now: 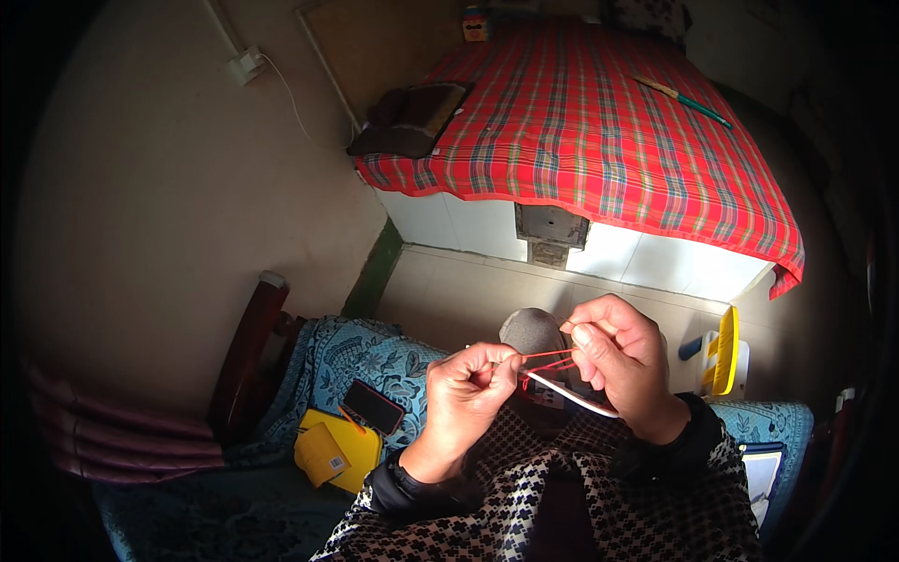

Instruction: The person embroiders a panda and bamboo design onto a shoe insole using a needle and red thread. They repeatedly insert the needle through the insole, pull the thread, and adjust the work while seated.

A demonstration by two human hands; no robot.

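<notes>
Above my lap, a thin red cord (551, 353) runs in strands between my two hands. My left hand (461, 393) is closed, pinching one end of it between thumb and forefinger. On the other side my right hand (626, 361) is also closed, with thumb and fingertips gripping the cord. A narrow white strip (573, 397) extends from beside the left fingertips to below the right hand. Loose red loops hang near its left end. Whether either hand also grips the strip is hard to make out. Behind the hands shows a grey rounded shape (530, 327).
A red plaid cloth (562, 122) covers a raised platform ahead, with a green-and-tan stick (684, 100) on it. On the blue patterned cover (346, 351) at left lie a phone (373, 406), a yellow folder (361, 457) and a yellow packet (322, 454). A yellow panel (726, 351) stands at right.
</notes>
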